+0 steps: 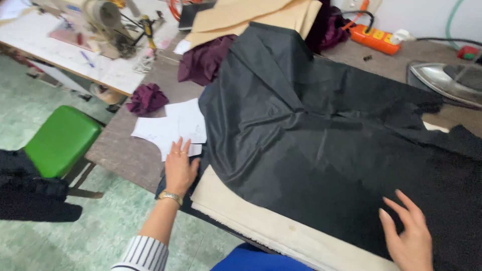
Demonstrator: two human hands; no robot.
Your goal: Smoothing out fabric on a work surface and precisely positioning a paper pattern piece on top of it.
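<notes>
A large sheet of black fabric (311,135) lies spread over the brown table (120,150), partly on a cream pad (261,223) at the near edge. My left hand (179,168) rests flat at the fabric's left edge, fingers together, beside white paper pattern pieces (175,125); it wears a gold wristwatch and rings. My right hand (409,236) hovers over or lightly touches the black fabric at the lower right, fingers spread. Neither hand grips anything.
A green stool (63,140) stands left of the table. Purple cloth scraps (146,98) and a larger purple piece (203,60) lie behind the paper. Tan pattern sheets (251,15), an orange power strip (374,37), an iron (444,80) and a sewing machine (108,22) sit farther back.
</notes>
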